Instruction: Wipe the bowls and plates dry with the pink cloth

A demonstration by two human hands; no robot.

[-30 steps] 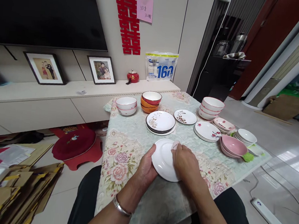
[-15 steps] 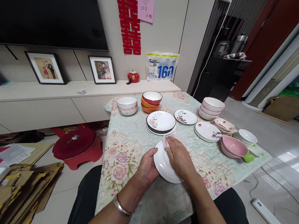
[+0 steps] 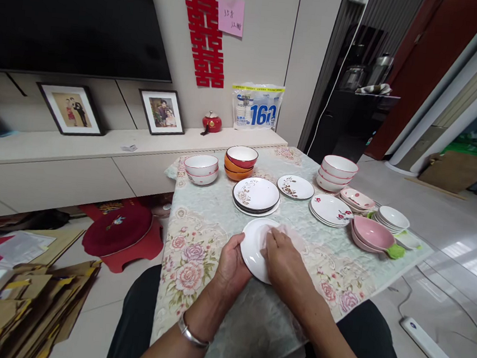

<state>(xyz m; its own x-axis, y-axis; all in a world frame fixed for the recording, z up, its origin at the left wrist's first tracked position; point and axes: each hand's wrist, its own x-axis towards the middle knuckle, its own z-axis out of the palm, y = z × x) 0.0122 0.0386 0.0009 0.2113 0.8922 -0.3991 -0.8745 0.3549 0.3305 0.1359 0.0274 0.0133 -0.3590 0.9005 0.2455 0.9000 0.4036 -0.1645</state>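
Head view: two bare hands work at the near side of a table (image 3: 204,311) with a flower tablecloth (image 3: 191,270). The left hand (image 3: 231,264) holds a small white plate (image 3: 252,252) by its left edge. Its thumb is at the rim, and most of its fingers are hidden. A silver bracelet (image 3: 192,332) is on that wrist. The right hand (image 3: 284,257) is bent in, holding a thin pale wipe (image 3: 292,237) against the top of the plate. I cannot tell if the wipe is cloth or paper.

The plate is tipped a little, just in front of a pile of dark-rimmed plates (image 3: 258,194). Behind that pile are orange bowls (image 3: 234,174) with a red one (image 3: 243,158) on top. Two white bowls (image 3: 201,167) are to the left. Red-flower plates (image 3: 330,209) and pink bowls (image 3: 371,233) are to the right.
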